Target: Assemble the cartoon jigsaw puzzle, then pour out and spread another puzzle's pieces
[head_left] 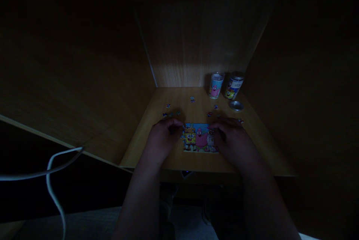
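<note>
Head cam, v. dark: the puzzle point(199, 139) lies flat on the wooden desk point(175, 162), near the front edge, btwn my hands. My L hand point(165, 135) is at its L side, thumb & fingertip close together by the upper corner; can't tell if they've got a pc. My R hand point(234, 137) is curled over the R side, fingers bent at the top edge; can't tell if it's gripping anything either. Loose pcs point(168, 106) are scattered behind the puzzle, L, mid & R. Two cans point(215, 87) stand at the back R, w/ a round lid point(236, 106) lying just in front. White cable point(50, 187) hangs far L.
</note>
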The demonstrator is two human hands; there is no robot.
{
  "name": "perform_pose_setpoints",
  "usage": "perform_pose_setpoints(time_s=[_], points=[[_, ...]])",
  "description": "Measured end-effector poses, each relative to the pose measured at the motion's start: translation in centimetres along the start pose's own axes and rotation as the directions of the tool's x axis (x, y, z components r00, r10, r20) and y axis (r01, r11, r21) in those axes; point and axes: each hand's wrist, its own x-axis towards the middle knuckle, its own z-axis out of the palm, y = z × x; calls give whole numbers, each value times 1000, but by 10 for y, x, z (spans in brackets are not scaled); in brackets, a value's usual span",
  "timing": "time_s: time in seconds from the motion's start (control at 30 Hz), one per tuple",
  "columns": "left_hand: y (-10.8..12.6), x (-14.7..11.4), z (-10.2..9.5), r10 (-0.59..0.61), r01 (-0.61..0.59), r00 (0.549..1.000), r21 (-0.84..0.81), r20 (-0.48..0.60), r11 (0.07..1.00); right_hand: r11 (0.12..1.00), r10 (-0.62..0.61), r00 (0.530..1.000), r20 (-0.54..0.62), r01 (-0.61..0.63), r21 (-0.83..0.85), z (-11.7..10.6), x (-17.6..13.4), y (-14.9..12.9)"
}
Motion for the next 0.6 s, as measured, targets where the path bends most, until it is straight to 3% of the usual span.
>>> perform_pose_setpoints(time_s=[0.3, 0.6], points=[[-4, 1, 2, 21, -22, 999, -15, -26, 1000, 1000, -2, 1000, -1, 2, -6, 2, -1, 2], [-1, 1, -2, -11, 10, 990, -9, -141, 1000, 1000, -9, 1000, -20, 9, 10, 2, -1, 2]])
